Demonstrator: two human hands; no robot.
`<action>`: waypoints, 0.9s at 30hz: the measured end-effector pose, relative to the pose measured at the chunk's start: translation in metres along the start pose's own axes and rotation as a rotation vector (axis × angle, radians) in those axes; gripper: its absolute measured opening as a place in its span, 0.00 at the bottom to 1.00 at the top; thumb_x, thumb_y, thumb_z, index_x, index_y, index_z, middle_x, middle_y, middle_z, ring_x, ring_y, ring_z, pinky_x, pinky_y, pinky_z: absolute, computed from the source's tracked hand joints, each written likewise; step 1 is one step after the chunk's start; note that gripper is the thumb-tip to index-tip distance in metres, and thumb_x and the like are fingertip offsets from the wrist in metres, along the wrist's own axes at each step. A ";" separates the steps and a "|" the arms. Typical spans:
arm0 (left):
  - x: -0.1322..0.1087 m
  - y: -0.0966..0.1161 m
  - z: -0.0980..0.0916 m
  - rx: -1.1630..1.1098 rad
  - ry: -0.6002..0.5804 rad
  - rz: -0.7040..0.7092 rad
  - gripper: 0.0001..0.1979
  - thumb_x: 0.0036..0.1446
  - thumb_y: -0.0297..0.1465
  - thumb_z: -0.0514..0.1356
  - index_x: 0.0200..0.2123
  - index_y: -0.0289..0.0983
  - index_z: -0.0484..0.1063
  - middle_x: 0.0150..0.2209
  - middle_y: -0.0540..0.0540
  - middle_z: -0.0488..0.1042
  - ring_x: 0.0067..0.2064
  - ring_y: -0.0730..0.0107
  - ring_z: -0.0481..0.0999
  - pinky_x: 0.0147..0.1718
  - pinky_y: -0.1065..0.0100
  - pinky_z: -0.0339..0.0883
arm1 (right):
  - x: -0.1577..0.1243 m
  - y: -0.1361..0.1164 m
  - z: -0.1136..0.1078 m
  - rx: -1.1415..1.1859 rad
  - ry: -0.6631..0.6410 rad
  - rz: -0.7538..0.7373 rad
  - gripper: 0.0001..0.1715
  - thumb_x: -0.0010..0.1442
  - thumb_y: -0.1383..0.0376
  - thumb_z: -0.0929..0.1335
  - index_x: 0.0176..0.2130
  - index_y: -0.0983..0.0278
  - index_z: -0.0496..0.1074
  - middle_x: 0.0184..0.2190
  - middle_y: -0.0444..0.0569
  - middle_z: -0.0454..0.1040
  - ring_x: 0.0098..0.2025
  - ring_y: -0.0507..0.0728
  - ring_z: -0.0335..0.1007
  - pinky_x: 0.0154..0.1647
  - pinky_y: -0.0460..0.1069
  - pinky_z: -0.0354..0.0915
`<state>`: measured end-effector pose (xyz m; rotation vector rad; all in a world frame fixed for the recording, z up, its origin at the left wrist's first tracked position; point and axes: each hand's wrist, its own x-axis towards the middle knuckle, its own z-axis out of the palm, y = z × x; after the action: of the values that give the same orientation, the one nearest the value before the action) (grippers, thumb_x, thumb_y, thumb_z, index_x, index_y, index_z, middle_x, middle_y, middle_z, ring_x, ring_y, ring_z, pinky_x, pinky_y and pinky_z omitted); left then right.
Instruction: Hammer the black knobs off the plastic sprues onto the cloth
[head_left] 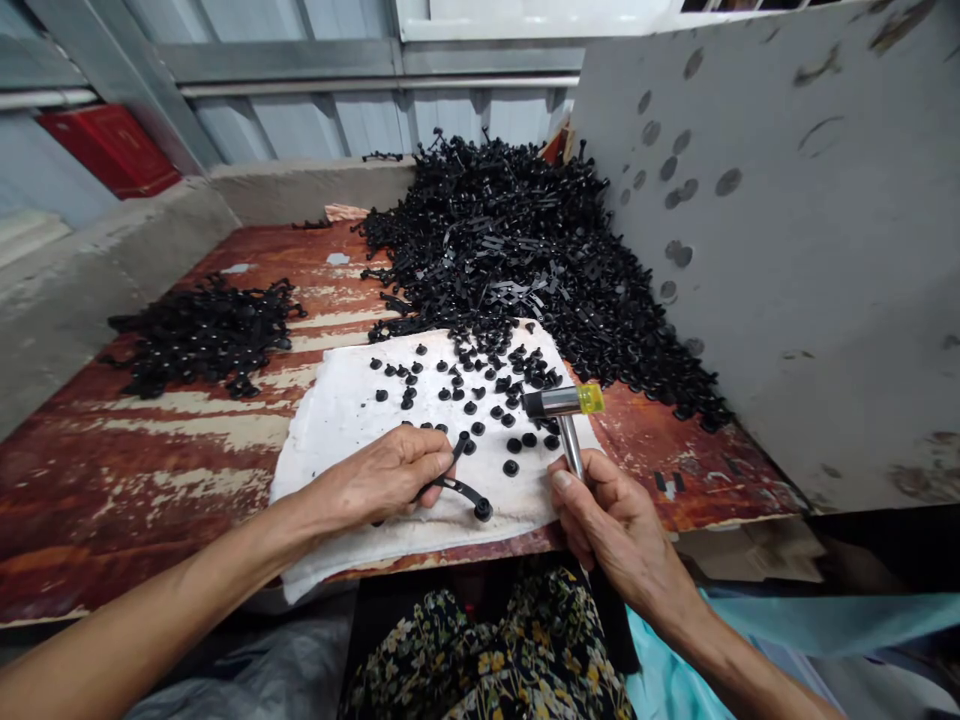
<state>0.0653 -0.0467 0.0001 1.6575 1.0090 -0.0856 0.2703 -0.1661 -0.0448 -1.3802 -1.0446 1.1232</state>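
My left hand (390,478) is closed on a thin black plastic arm piece (459,488), pressing it onto the white cloth (337,410). A round cap sits at the piece's right end. My right hand (611,515) grips the metal handle of a small hammer (564,405) with a yellow tip, its head raised above the cloth just right of the piece. Several small black round caps (480,385) are scattered over the cloth beyond both hands.
A big heap of black plastic parts (525,250) fills the back right of the worn red board (150,470). A smaller pile (202,335) lies at left. A grey panel (795,250) stands along the right; a concrete ledge (90,270) runs at left.
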 end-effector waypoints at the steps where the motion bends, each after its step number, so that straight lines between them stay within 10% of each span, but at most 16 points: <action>1: 0.000 0.000 0.000 -0.003 -0.003 -0.002 0.18 0.54 0.48 0.51 0.25 0.39 0.59 0.19 0.55 0.60 0.18 0.80 0.52 0.16 0.74 0.45 | 0.000 0.000 0.000 0.001 -0.001 0.003 0.18 0.63 0.50 0.64 0.32 0.60 0.64 0.13 0.33 0.56 0.14 0.48 0.46 0.15 0.46 0.45; 27: 0.003 -0.001 0.002 -0.024 0.007 -0.027 0.18 0.55 0.47 0.52 0.25 0.39 0.59 0.18 0.57 0.60 0.15 0.83 0.52 0.14 0.77 0.45 | 0.000 0.001 -0.001 -0.009 -0.010 0.013 0.17 0.63 0.50 0.64 0.33 0.60 0.65 0.14 0.34 0.56 0.14 0.48 0.47 0.15 0.46 0.46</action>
<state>0.0670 -0.0465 -0.0033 1.6236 1.0337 -0.0849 0.2714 -0.1660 -0.0456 -1.3915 -1.0504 1.1367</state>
